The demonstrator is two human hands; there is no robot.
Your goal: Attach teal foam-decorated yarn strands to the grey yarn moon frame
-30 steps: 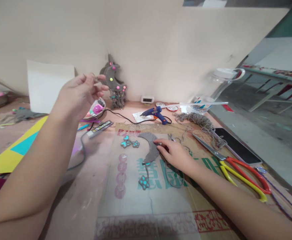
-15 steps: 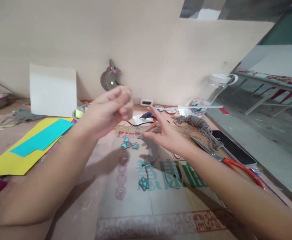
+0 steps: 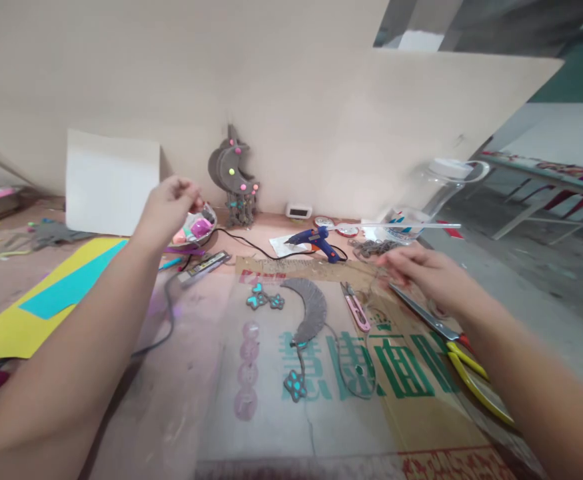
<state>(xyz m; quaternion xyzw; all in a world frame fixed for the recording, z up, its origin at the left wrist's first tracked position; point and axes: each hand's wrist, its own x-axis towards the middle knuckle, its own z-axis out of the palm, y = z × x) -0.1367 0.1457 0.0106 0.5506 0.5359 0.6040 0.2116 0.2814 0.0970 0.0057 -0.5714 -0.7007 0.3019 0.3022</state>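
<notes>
My left hand (image 3: 174,200) is raised before the white board, its fingers curled into a pinch; whatever is between them is too small to make out. On the right, my right hand (image 3: 416,270) has its fingertips drawn together at the grey yarn (image 3: 374,248), hiding part of it. Between the hands, a grey crescent moon (image 3: 312,313) lies on the printed cardboard (image 3: 341,427), with a paw-shaped charm (image 3: 295,385) hanging off its lower end on a cord. Turquoise-spotted paw charms (image 3: 258,298) lie beside its upper tip. Pink thread snips (image 3: 356,308) rest to its right.
A blue glue gun (image 3: 321,241) with a black cable lies behind the cardboard. Scissors (image 3: 476,383) lie under my right forearm. A clear bottle (image 3: 434,190) stands back right. A decorated moon ornament (image 3: 234,173) is at the wall. Yellow (image 3: 6,327) and turquoise sheets (image 3: 71,283) lie left.
My hands have moved apart: the left one went left, and the right one went right to the yarn, its fingers closing. The glue gun and snips show more fully.
</notes>
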